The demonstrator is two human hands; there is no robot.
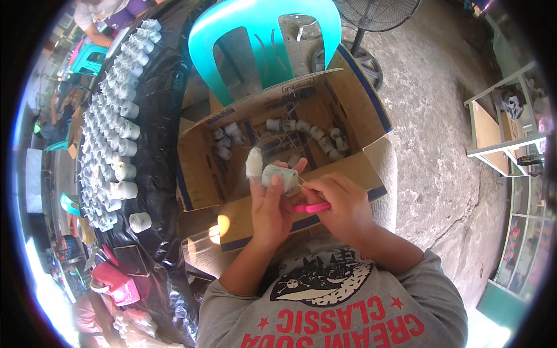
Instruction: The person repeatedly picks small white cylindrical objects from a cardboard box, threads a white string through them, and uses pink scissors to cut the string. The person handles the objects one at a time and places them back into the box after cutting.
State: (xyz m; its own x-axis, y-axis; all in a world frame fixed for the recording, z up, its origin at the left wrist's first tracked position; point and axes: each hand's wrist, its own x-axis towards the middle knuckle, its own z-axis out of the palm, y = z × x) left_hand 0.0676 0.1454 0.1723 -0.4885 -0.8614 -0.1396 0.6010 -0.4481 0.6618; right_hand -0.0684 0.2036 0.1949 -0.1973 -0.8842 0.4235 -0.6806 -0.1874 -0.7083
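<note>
My left hand (270, 213) is closed around a white, cup-shaped cylinder (277, 177), held tilted on its side above a cardboard box. One finger of that hand carries a white wrapping (254, 162) and points up beside the cylinder. My right hand (342, 206) is closed at the cylinder's right end, fingertips by a thin string or wire there. Bright pink handles (312, 207) of a small tool lie in its grip; the tool's working end is hidden, so its kind I cannot tell. More white cylinders (303, 126), some strung with thin cord, lie inside the box.
The open cardboard box (360, 104) sits before me, a turquoise plastic chair (261, 11) behind it. On the left, a table in black plastic (165, 104) bears rows of white cylinders (116, 145). A fan (371, 11) stands beyond; shelves (502, 127) are right. Another person (98, 23) sits far left.
</note>
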